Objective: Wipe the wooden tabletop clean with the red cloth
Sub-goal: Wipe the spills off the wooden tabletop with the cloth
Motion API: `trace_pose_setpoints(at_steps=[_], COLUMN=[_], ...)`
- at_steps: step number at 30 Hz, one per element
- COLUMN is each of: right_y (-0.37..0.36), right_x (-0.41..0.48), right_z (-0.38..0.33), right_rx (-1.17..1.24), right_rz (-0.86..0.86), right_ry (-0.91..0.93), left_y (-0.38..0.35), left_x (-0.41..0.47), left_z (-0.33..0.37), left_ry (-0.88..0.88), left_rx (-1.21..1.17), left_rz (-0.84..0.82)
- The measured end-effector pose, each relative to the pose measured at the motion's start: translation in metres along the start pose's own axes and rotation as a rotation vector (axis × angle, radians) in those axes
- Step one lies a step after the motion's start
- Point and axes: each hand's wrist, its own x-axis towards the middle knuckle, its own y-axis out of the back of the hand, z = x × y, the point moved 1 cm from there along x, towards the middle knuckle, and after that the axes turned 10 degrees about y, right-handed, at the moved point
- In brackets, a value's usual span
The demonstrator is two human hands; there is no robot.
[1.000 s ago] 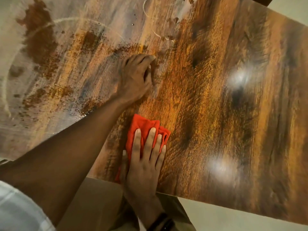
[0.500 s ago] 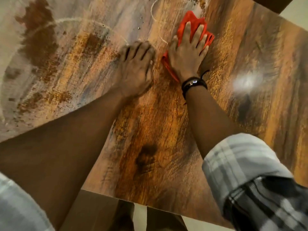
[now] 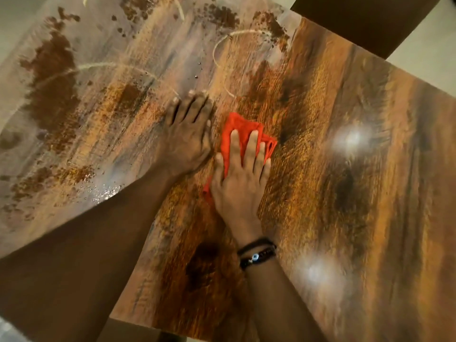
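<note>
The wooden tabletop fills the view, glossy on the right, coated with a grey dusty film and brown crumbs on the left. The red cloth lies crumpled in the middle. My right hand presses flat on it, fingers spread, with the cloth sticking out beyond the fingertips and beside the thumb. My left hand rests palm down on the wood just left of the cloth, fingers together, nothing in it.
Pale ring marks and brown crumb patches cover the far left part of the table. A dark chair or furniture edge shows beyond the far right corner. The near table edge runs below my arms.
My right hand pushed the cloth from near the front edge to the far side, then drew it back to the middle beside my left hand. The left hand stayed planted.
</note>
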Motion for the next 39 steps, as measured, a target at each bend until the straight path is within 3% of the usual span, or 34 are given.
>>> trace_pose_setpoints(at_steps=[10,14,20,27,30,34,39], right_y=[0.027,0.033,0.033,0.008,0.002,0.004,0.01], right_x=[0.29,0.348,0.317,0.109,0.059,0.116,0.281], right_z=[0.084,0.091,0.079,0.016,0.007,0.02,0.045], right_rx=[0.001,0.002,0.01,0.057,0.03,0.023,0.001], right_rz=[-0.006,-0.019,-0.02,-0.022,-0.021,-0.066,-0.034], right_ry=[-0.054,-0.085,-0.04,0.138,0.16,0.168,0.038], left_y=[-0.002,-0.003,-0.001,0.001,0.0,0.001,-0.001], left_x=[0.005,0.005,0.003,0.004,0.003,0.003,0.004], left_z=[0.001,0.002,0.002,0.003,0.003,0.004,0.004], left_ry=[0.042,0.053,0.05,0.055,0.043,0.066,0.057], left_rx=[0.028,0.031,0.042,0.053,0.064,0.041,0.002], left_rz=[-0.082,-0.089,-0.096,-0.097,-0.101,-0.111,-0.112])
